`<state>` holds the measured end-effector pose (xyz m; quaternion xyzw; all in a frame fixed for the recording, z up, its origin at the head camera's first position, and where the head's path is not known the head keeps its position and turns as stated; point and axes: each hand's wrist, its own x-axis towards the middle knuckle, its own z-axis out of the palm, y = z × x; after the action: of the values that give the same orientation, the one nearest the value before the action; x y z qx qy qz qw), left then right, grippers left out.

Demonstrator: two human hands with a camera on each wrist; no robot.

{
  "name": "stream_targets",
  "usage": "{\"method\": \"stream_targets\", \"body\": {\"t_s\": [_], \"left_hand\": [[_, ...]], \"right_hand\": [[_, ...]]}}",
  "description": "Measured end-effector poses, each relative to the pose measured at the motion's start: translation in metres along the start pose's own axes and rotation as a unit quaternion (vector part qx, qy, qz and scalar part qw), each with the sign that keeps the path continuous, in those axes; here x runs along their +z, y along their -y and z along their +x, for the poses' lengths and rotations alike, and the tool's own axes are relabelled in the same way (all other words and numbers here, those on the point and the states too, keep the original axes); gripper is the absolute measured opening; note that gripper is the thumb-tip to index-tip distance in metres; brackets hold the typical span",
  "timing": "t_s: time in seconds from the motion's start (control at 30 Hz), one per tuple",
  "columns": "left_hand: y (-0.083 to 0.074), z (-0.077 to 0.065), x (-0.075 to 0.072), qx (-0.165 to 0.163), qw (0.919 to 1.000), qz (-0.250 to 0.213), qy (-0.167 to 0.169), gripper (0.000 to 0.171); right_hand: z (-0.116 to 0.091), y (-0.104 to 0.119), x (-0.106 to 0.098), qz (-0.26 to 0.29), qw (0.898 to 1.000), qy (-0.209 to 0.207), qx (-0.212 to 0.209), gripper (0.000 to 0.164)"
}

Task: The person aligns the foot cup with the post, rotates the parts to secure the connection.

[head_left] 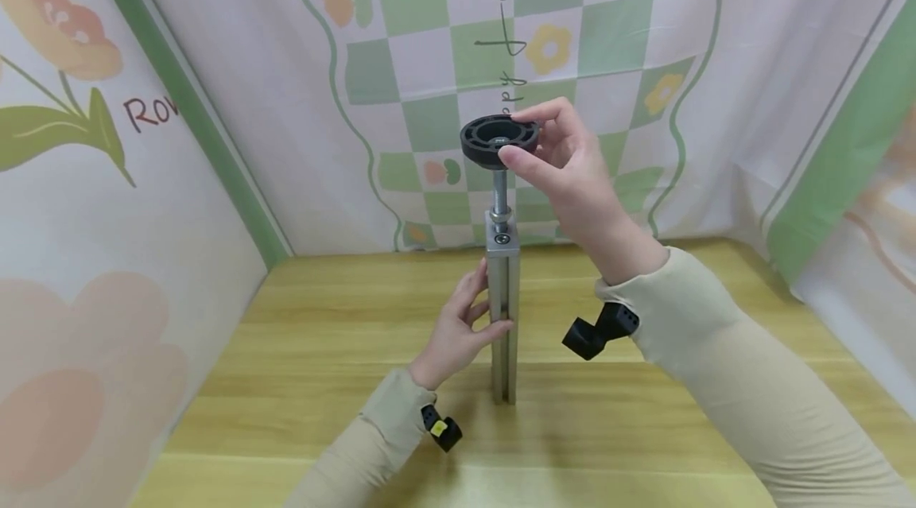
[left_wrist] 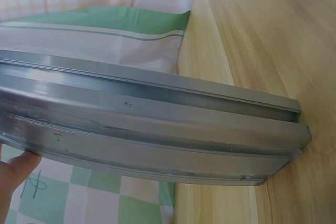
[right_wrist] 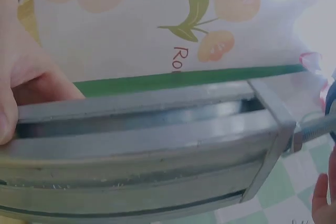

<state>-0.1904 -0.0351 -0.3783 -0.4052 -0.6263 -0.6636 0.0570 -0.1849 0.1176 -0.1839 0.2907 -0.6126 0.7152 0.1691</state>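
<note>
An aluminium extrusion profile (head_left: 504, 317) stands upright on the table, its lower end close on the wood. A threaded bolt (head_left: 500, 191) with a nut (head_left: 501, 215) rises from its end plate (head_left: 503, 241) and carries a round black levelling foot (head_left: 478, 149). My right hand (head_left: 565, 162) grips the foot's rim, thumb in front and fingers behind. Lower down, my left hand (head_left: 458, 329) holds the profile between thumb and fingers. The profile's slotted sides (left_wrist: 157, 124) fill the left wrist view. In the right wrist view the bolt (right_wrist: 317, 128) leaves the plate towards the right edge.
The wooden table (head_left: 322, 317) meets a printed cloth backdrop (head_left: 408, 63) at the back and side cloths (head_left: 86, 254) at left and right. Black wrist mounts (head_left: 601, 331) sit on both sleeves.
</note>
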Motion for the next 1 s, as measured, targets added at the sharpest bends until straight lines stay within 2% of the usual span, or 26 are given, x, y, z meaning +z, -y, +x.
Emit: {"method": "stream_targets", "body": {"t_s": [0.13, 0.27, 0.47, 0.67, 0.73, 0.8, 0.9, 1.0], "left_hand": [[-0.001, 0.0, 0.001, 0.003, 1.0, 0.001, 0.001, 0.103], [-0.002, 0.0, 0.001, -0.002, 1.0, 0.003, 0.002, 0.102], [-0.002, -0.001, 0.001, -0.011, 0.9999, 0.009, 0.002, 0.101], [-0.001, -0.002, 0.0, -0.013, 0.9998, 0.013, -0.001, 0.102], [-0.001, -0.002, 0.0, -0.012, 0.9998, 0.012, -0.002, 0.102], [-0.001, -0.002, 0.0, -0.011, 0.9999, 0.011, -0.002, 0.102], [0.0, -0.001, 0.0, -0.006, 0.9999, 0.011, -0.001, 0.101], [0.0, -0.001, 0.0, -0.005, 0.9999, 0.015, -0.003, 0.102]], "right_hand": [[-0.004, 0.007, 0.007, -0.067, 0.997, -0.045, -0.004, 0.032], [-0.006, 0.009, 0.012, -0.129, 0.988, -0.08, -0.026, 0.033], [-0.005, 0.007, 0.017, -0.167, 0.979, -0.106, -0.051, 0.038], [-0.005, 0.003, 0.02, -0.176, 0.974, -0.121, -0.071, 0.041], [-0.005, 0.001, 0.018, -0.162, 0.977, -0.114, -0.073, 0.042], [-0.004, -0.001, 0.014, -0.124, 0.985, -0.093, -0.069, 0.046], [-0.002, -0.007, 0.006, -0.031, 0.998, -0.031, -0.048, 0.062], [0.004, -0.016, -0.002, 0.075, 0.996, 0.048, -0.011, 0.075]]}}
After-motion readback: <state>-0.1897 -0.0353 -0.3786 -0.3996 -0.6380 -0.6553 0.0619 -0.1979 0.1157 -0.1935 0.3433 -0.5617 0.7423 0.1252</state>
